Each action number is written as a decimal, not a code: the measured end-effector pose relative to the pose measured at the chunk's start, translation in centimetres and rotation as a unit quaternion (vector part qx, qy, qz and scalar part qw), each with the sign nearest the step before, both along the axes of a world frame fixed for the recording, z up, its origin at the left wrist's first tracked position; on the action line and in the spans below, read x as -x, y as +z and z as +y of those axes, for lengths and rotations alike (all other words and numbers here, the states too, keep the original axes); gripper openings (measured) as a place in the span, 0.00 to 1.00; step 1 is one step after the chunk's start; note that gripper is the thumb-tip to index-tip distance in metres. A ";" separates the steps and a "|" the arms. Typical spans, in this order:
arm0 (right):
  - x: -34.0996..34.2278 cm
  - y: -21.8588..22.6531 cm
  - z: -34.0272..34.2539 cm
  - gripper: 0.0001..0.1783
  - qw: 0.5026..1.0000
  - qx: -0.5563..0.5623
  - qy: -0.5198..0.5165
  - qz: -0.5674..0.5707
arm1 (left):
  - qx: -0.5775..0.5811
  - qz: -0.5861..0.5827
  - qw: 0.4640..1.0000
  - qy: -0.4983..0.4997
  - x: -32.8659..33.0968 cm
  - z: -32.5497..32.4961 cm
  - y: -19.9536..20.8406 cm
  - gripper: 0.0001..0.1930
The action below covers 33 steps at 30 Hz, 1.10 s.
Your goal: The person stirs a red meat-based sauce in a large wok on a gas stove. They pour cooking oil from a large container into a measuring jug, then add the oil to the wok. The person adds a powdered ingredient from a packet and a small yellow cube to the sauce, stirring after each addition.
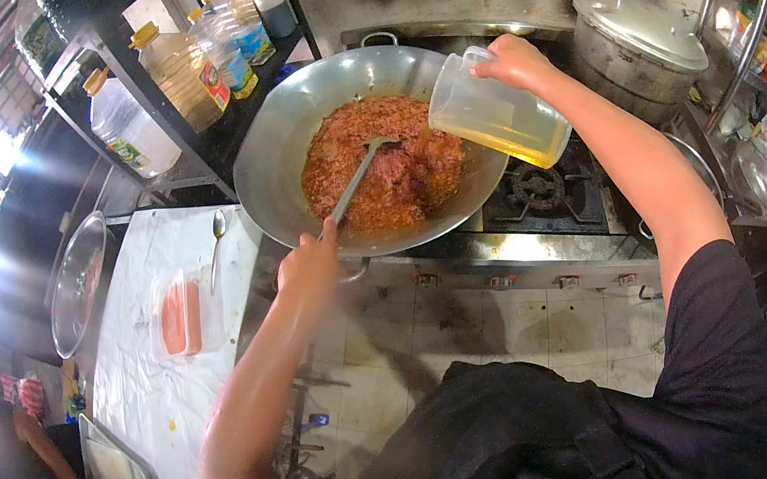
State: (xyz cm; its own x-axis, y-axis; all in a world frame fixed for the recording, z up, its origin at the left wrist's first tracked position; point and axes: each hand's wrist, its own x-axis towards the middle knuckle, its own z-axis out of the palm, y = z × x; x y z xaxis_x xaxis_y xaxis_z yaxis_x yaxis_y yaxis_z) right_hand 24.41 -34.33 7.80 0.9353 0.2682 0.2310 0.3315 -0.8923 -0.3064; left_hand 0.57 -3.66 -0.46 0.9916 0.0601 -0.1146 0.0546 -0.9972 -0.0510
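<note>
1 wok (263, 158), 2 full grips

My left hand (308, 260) is wrapped around the handle of a metal spatula (353, 191), its blade in the red mixture (400, 184) inside the wok; the long shaft, I judge, keeps me back from the heat. My right hand (517, 65) clasps the clear jug (493, 104) by its handle, tilted by the wok's right rim, so the yellow liquid (523, 150) lies along its lower side. The wok sits on the stove (504, 234), apparently wide enough for both tools.
</note>
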 end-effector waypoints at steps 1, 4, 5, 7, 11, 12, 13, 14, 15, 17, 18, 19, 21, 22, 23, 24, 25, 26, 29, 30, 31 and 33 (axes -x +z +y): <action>-0.2 -0.1 0.4 0.24 1.000 0.016 -0.004 -0.011 | 0.004 0.008 1.000 0.001 1.2 -0.1 0.5 0.31; -0.8 -0.1 1.6 0.22 1.000 0.004 0.002 0.006 | 0.002 0.036 0.999 0.012 4.7 -0.2 2.0 0.32; -0.9 -0.1 1.9 0.22 1.000 0.006 0.008 0.009 | 0.002 0.042 0.999 0.017 5.8 -0.1 2.6 0.32; -0.9 0.2 2.6 0.21 1.000 0.014 0.018 0.013 | -0.021 0.038 0.999 0.014 7.6 0.4 3.5 0.32; -0.6 0.9 4.1 0.21 0.999 0.035 0.034 0.005 | -0.042 0.020 0.999 0.019 10.2 2.6 5.2 0.31; -0.4 1.1 4.5 0.21 0.999 0.037 0.037 0.000 | -0.040 0.024 0.998 0.031 10.4 3.1 5.5 0.31; -0.3 1.3 4.9 0.21 0.998 0.039 0.041 -0.006 | -0.010 0.010 0.999 0.039 10.4 3.7 5.7 0.31; -0.2 1.4 5.3 0.21 0.998 0.050 0.048 -0.012 | 0.009 -0.003 0.999 0.048 10.4 4.2 5.9 0.30; -0.1 1.6 5.6 0.20 0.997 0.061 0.054 -0.017 | 0.019 -0.010 0.998 0.064 10.3 4.7 6.0 0.30; 0.1 1.7 6.2 0.19 0.995 0.077 0.063 -0.023 | 0.040 -0.070 0.994 0.080 9.3 5.4 6.0 0.27; 0.2 1.8 6.5 0.19 0.994 0.081 0.066 -0.025 | 0.046 -0.098 0.990 0.092 8.8 5.8 6.1 0.25; 0.3 1.7 6.7 0.19 0.994 0.083 0.072 -0.028 | 0.017 -0.084 0.992 0.095 8.0 6.2 6.2 0.21; 0.5 1.7 7.2 0.17 0.990 0.108 0.081 -0.032 | 0.054 -0.056 0.990 0.117 5.7 6.8 6.3 0.22; 0.5 1.6 7.4 0.16 0.988 0.118 0.088 -0.035 | 0.069 -0.041 0.988 0.134 4.5 7.0 6.3 0.23; 0.5 1.5 7.6 0.16 0.986 0.128 0.096 -0.047 | 0.101 -0.039 0.983 0.146 3.2 7.1 6.2 0.23; 0.6 1.4 7.7 0.15 0.983 0.136 0.105 -0.060 | 0.132 -0.038 0.978 0.159 1.9 7.2 6.0 0.23; 0.6 1.3 7.8 0.15 0.980 0.144 0.114 -0.072 | 0.160 -0.027 0.969 0.184 0.7 7.4 5.9 0.23; 0.6 1.2 7.9 0.15 0.977 0.149 0.124 -0.084 | 0.178 -0.032 0.966 0.187 -0.4 7.5 5.6 0.22; 0.8 1.1 8.1 0.13 0.964 0.173 0.157 -0.126 | 0.199 -0.016 0.958 0.205 -3.9 8.1 4.1 0.22; 0.9 1.0 8.1 0.13 0.957 0.185 0.172 -0.143 | 0.190 -0.010 0.963 0.194 -5.1 8.4 3.4 0.21; 1.1 1.0 8.2 0.12 0.949 0.198 0.186 -0.159 | 0.172 0.005 0.968 0.181 -6.5 8.6 2.6 0.21; 1.7 1.1 8.2 0.07 0.934 0.214 0.218 -0.185 | 0.128 0.044 0.979 0.153 -9.2 9.1 1.1 0.19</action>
State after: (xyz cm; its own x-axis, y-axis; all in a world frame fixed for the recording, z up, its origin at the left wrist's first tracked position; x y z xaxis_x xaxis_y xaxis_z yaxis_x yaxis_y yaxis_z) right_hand 22.75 -26.13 8.87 0.5934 0.7467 0.3006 0.7044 -0.6624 0.2549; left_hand 9.80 5.41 0.62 0.9174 0.3108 -0.2484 0.3592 -0.9155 0.1814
